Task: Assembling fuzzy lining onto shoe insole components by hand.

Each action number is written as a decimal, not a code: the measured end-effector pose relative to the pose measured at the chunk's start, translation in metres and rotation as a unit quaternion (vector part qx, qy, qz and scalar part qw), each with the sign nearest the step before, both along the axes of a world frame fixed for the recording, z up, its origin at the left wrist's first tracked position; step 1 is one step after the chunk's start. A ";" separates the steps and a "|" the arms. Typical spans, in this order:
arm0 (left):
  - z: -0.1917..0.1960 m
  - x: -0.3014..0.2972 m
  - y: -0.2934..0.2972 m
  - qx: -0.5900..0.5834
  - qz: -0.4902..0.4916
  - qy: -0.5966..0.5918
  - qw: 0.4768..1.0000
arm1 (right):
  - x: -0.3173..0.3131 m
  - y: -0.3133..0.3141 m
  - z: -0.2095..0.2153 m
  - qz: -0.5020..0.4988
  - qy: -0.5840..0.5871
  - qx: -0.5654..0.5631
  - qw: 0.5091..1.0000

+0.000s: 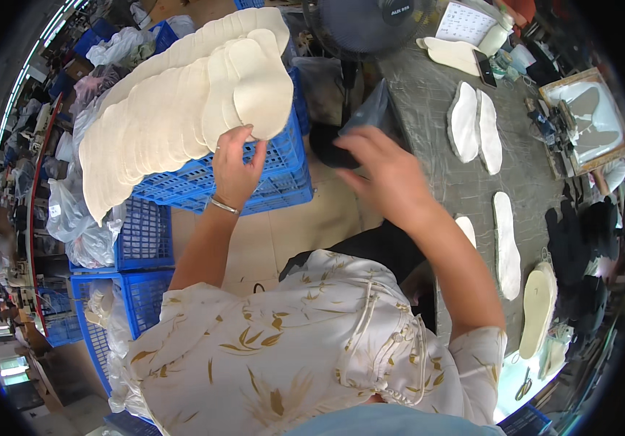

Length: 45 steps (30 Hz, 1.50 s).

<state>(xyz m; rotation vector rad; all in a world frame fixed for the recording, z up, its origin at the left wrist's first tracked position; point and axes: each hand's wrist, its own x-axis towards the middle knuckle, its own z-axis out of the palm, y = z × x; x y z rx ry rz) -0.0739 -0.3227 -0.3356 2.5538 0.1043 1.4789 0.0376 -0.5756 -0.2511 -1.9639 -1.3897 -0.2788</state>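
Observation:
Cream-coloured insoles (160,109) lie overlapped in long rows across the top of blue plastic crates (269,174). At the near right end of the rows, my left hand (237,168) pinches the lower edge of the top insole (263,98) between thumb and fingers. My right hand (392,174) is raised between the crates and the grey worktable (428,94). It is slightly blurred, with thumb and fingers apart and nothing visible in them. Several pale insoles lie on the table, among them a pair (463,123) and a single one (506,243).
A black fan (367,25) stands ahead, beyond my right hand. On the table's far side are a phone (484,69), a jar (497,35) and a framed printing screen (587,120). Scissors (524,385) lie at lower right. Bagged goods (83,218) and more blue crates (141,232) stand left.

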 end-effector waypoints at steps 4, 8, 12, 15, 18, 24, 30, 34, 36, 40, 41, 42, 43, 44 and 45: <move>-0.001 -0.002 -0.001 -0.010 -0.012 -0.012 1.000 | 0.007 0.084 -0.012 0.069 -0.204 0.000 0.977; -0.006 -0.015 0.004 -0.101 -0.037 0.030 0.994 | 0.009 0.107 -0.016 0.105 -0.257 -0.054 0.959; 0.001 -0.013 0.007 -0.131 -0.048 0.035 0.990 | 0.009 0.112 -0.001 0.118 -0.205 -0.027 0.971; 0.005 -0.008 0.011 -0.123 -0.068 0.018 0.990 | 0.013 0.118 -0.005 0.105 -0.248 -0.056 0.961; 0.002 -0.006 0.016 -0.143 -0.071 0.032 0.987 | 0.019 0.123 -0.008 0.104 -0.204 -0.056 0.972; 0.003 -0.008 0.019 -0.159 -0.094 -0.007 0.983 | 0.054 0.148 0.035 -0.044 0.091 0.157 0.982; 0.005 -0.003 0.017 -0.251 -0.110 -0.016 0.962 | 0.111 0.177 0.061 -0.125 0.229 0.249 0.933; 0.004 -0.005 0.019 -0.292 -0.115 0.001 0.949 | 0.129 0.183 0.082 -0.095 0.284 0.334 0.894; 0.004 -0.003 0.019 -0.279 -0.106 -0.029 0.954 | 0.133 0.180 0.090 -0.070 0.297 0.373 0.876; 0.006 -0.011 0.021 -0.229 -0.098 -0.070 0.966 | 0.140 0.140 0.105 0.025 0.180 0.392 0.902; 0.007 -0.015 0.022 -0.153 -0.065 -0.086 0.982 | 0.127 0.125 0.116 -0.008 0.118 0.365 0.923; -0.003 -0.019 0.021 -0.146 -0.075 -0.108 0.980 | 0.118 0.107 0.124 -0.002 0.093 0.388 0.917; -0.003 -0.021 0.016 -0.150 -0.086 -0.102 0.980 | 0.108 0.087 0.134 -0.024 0.084 0.397 0.914; -0.002 -0.021 0.011 -0.177 -0.131 -0.115 0.969 | 0.101 0.065 0.141 -0.047 0.085 0.395 0.913; -0.002 -0.019 0.002 -0.206 -0.176 -0.126 0.954 | 0.091 0.043 0.149 -0.092 0.062 0.388 0.915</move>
